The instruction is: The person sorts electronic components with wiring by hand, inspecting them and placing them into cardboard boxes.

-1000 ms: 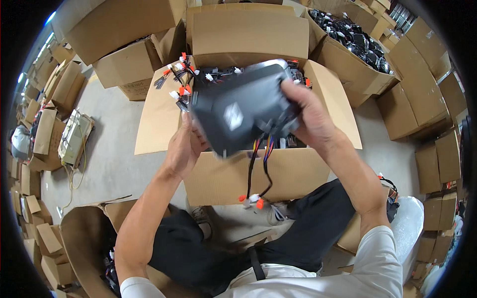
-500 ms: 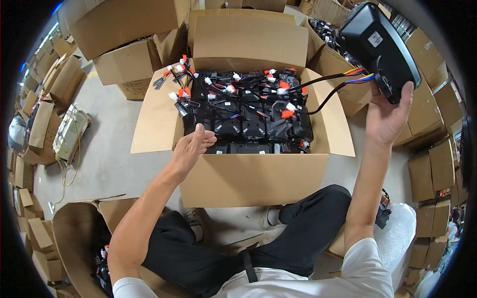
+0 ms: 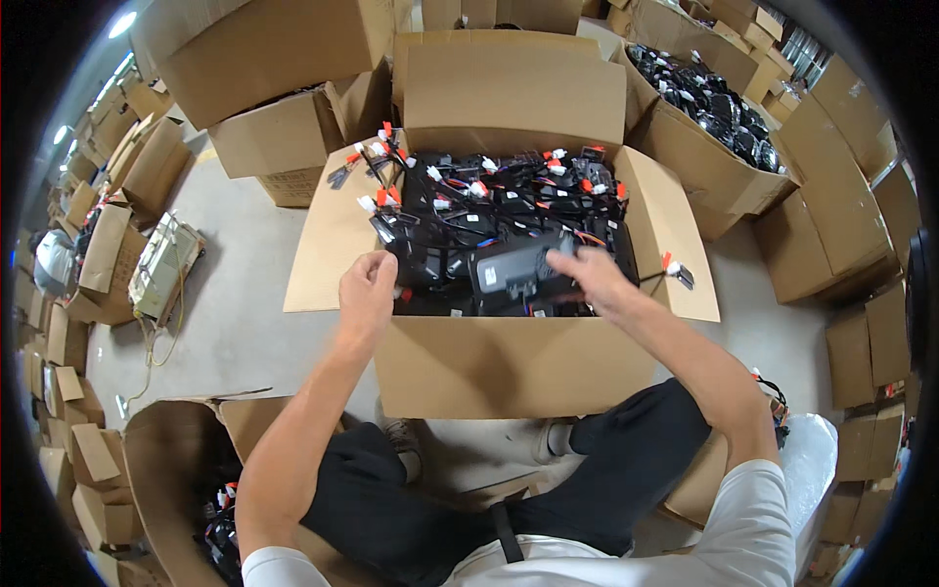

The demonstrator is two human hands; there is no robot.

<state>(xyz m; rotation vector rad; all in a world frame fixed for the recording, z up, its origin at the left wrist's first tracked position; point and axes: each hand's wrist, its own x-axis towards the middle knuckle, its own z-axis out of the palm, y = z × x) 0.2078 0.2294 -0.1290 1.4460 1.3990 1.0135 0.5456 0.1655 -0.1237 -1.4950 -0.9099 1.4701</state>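
Observation:
My right hand [image 3: 602, 282] grips one end of a black plastic-cased unit [image 3: 507, 272], slightly blurred, over the near part of an open cardboard box [image 3: 514, 367]. A pale label shows on its casing. My left hand [image 3: 368, 292] is at the box's near left corner with fingers curled and thumb against them; whatever they may hold is hidden. Inside the box lie several similar black units [image 3: 474, 223] in rows, their cables ending in white and red connectors [image 3: 477, 190]. Another cable end with a connector [image 3: 677, 272] hangs over the right flap.
Behind on the right stands an open box of black wired parts [image 3: 709, 108]. A second open box [image 3: 176, 430] is beside my left leg. On the floor at left sits a pale machine with a yellow cord [image 3: 166, 269]. Bubble wrap [image 3: 810, 460] lies by my right side.
My right hand has brought the black unit down from the upper right to the box. My left hand has gone from spread fingers to curled ones. The view has shifted slightly.

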